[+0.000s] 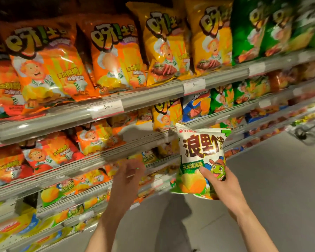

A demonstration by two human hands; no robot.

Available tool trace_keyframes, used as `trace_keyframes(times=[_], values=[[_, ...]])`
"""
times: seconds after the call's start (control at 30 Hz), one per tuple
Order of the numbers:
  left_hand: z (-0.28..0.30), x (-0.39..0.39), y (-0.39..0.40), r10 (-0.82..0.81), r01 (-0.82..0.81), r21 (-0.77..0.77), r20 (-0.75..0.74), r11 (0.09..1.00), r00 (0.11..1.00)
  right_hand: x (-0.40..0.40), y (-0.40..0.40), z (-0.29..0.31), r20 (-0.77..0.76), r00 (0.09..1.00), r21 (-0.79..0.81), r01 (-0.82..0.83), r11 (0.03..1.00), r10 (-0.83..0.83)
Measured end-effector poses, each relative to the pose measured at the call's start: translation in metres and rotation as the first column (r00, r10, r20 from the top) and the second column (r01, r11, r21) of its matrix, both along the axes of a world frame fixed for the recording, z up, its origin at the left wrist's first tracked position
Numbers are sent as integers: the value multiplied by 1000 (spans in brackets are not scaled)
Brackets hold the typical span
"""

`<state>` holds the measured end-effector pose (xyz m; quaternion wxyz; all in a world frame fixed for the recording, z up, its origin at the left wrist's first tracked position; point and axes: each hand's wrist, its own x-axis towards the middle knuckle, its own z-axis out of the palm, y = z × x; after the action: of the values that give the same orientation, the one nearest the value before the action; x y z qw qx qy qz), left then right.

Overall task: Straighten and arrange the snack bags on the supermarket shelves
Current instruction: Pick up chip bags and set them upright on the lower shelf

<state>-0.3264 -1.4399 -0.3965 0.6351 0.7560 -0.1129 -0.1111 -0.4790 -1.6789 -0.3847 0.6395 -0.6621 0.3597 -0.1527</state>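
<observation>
My right hand grips a white and green snack bag by its lower right corner, held upright in front of the shelves. My left hand is raised near the third shelf edge, fingers loosely curled, holding nothing that I can see. On the top shelf stand orange bags, yellow bags and green bags. Lower shelves hold smaller orange, red, yellow and blue bags, some leaning.
Grey shelf rails with white price tags run diagonally across the view. The grey floor of the aisle lies to the right. Part of a wire cart shows at the far right.
</observation>
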Motion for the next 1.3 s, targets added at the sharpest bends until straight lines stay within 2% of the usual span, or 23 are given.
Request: trace_keyframes(times=[0.33, 0.5, 0.57, 0.7, 0.77, 0.87, 0.93, 1.07, 1.3], values=[[13, -61, -195, -43, 43, -57, 0, 997, 999, -75, -177, 0, 20, 997, -106, 76, 991, -74], [15, -81, -288, -95, 87, -92, -82, 992, 992, -101, -261, 2, 40, 991, -54, 126, 991, -124], [20, -83, -324, -120, 115, -77, -70, 990, 990, -106, -294, 1, 48, 988, -21, 148, 989, -147], [23, -74, -367, -152, 144, -103, -75, 984, 986, -101, -335, -2, 78, 981, 45, 175, 984, -178], [22, -66, -394, -135, 133, -46, -57, 990, 989, -97, -361, -4, 74, 979, 50, 186, 981, -190], [22, -50, -439, -137, 115, -180, -116, 977, 984, -88, -404, -4, 35, 976, -1, 217, 976, -217], [18, -39, -473, -152, 139, -152, -76, 979, 985, -83, -434, -7, -7, 969, -23, 248, 968, -248], [21, -21, -547, -213, 206, -83, -86, 975, 973, -76, -500, 1, -27, 955, -84, 294, 952, -297], [24, 11, -651, -255, 241, -130, -99, 962, 962, -49, -596, 11, 37, 950, -134, 312, 941, -309]])
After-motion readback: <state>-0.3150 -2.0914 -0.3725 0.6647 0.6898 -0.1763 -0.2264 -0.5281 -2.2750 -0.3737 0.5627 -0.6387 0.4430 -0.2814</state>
